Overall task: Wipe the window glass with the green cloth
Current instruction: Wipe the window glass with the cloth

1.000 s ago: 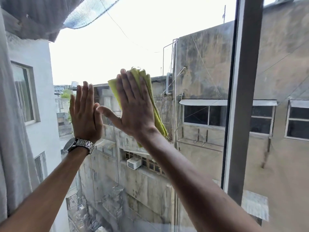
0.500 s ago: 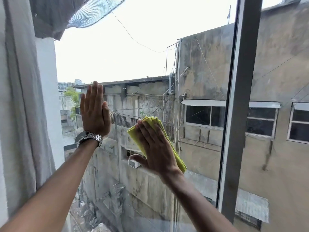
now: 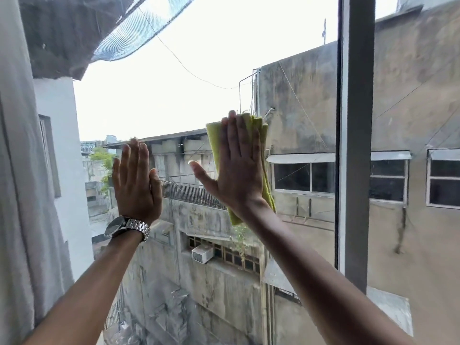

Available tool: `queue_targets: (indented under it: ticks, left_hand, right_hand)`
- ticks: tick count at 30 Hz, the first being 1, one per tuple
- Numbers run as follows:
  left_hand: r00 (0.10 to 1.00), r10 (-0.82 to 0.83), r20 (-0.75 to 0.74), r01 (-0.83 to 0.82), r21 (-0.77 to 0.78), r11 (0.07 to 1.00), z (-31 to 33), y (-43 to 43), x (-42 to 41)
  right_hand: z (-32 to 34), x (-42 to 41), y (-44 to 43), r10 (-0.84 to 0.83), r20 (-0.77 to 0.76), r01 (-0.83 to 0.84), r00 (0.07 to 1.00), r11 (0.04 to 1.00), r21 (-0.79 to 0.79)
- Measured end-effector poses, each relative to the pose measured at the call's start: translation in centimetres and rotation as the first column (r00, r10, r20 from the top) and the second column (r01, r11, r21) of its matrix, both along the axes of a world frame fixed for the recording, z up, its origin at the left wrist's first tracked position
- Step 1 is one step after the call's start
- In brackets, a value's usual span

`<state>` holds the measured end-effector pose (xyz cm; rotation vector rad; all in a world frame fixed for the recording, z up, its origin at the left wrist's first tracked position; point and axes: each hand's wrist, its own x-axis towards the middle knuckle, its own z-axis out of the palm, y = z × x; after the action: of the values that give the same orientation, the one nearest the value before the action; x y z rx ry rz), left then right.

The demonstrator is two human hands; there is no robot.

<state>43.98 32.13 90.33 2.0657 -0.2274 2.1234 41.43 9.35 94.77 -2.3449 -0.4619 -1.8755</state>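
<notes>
- The wiping is under way: the right hand [image 3: 239, 168] lies flat, fingers [image 3: 232, 135] stretched and together, thumb splayed, pressing the folded cloth [image 3: 263, 150] against the glass [image 3: 174, 95].
- The cloth sits mid-pane, just left of the frame post [image 3: 356, 145]; its edges show above, right of and below the palm.
- The left hand [image 3: 135, 180] is also open and flat, holding nothing; it seems to brace on the glass, left of and a little below the cloth, with a watch [image 3: 128, 227] at the wrist.
- Next move, as I judge it: slide the cloth on across unwiped glass under steady palm pressure, since no fingers pinch it and a slack palm would let it drop.
- The pane beyond the post likely remains to be done.
- Hard to tell: which areas are already clean; faint streaks show low down, but dirt and the weathered walls outside blur together.
- Most of the cloth is hidden behind the hand.
- A curtain [image 3: 22, 195] covers the left edge; the sill is out of view.
</notes>
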Motion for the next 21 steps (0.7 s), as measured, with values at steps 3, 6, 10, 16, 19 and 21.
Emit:
queue_targets:
  ticks: [3,6,10,16,19,21]
  left_hand:
    - [0.984,0.122,-0.127,-0.126,-0.029,0.992,0.3,-0.6,-0.9]
    - [0.922,0.249,-0.297,-0.28,-0.066,0.958,0.5,-1.9,-3.1]
    - [0.89,0.055,-0.452,-0.169,-0.215,0.962,2.3,-4.6,-7.3]
    - [0.497,-0.649,-0.575,0.428,-0.488,0.76,-0.5,-10.0,-13.3]
    - [0.325,-0.735,-0.595,0.471,-0.572,0.671,-5.4,-11.3,-13.8]
    - [0.21,-0.781,-0.588,0.502,-0.62,0.602,-9.6,-11.9,-14.4]
  right_hand:
    - [0.1,-1.4,2.5,0.051,-0.108,-0.064,0.993,0.99,-0.123]
    - [1.3,-4.1,1.7,0.081,-0.235,-0.12,0.969,0.98,-0.157]
    - [4.8,-7.3,-0.2,-0.047,-0.303,-0.057,0.952,0.944,-0.325]
    - [3.9,-10.9,-1.8,-0.116,-0.401,-0.037,0.909,0.934,-0.354]
    - [0.4,-12.4,-3.9,-0.053,-0.497,-0.158,0.866,0.914,-0.374]
    - [-3.1,-13.4,-5.5,0.014,-0.655,-0.288,0.755,0.905,-0.312]
